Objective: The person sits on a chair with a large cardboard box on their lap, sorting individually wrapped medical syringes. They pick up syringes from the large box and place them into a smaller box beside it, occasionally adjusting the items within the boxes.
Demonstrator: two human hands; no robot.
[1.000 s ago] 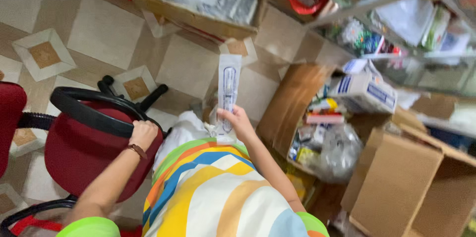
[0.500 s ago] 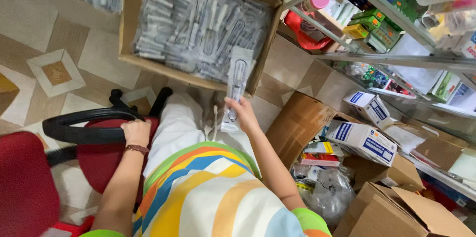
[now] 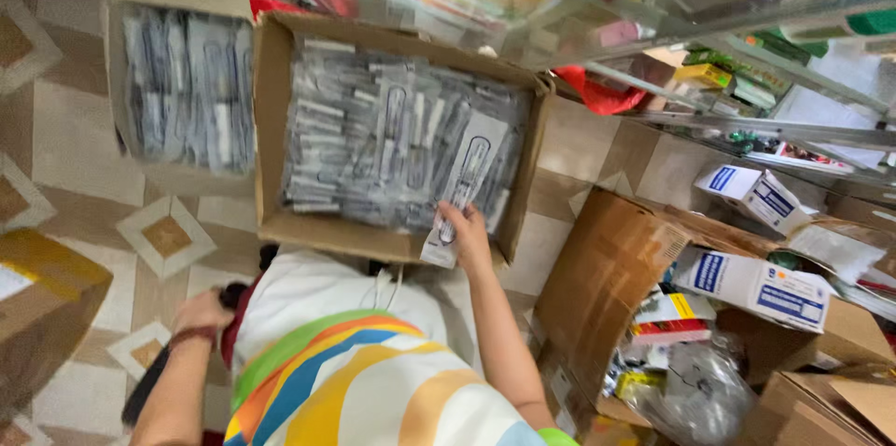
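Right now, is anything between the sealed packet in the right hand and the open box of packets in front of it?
Nothing visible. The right hand holds the long sealed packet already over the near edge of the open cardboard box, above the packets piled inside. The left hand rests apart on the chair's armrest.

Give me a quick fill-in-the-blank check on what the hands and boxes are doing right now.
1. The right hand holds one sealed packet over the open ____ box.
2. The left hand rests on the chair's black ____.
3. A second box of packets lies to the ____ of the cardboard box in the picture.

Missing words: cardboard; armrest; left
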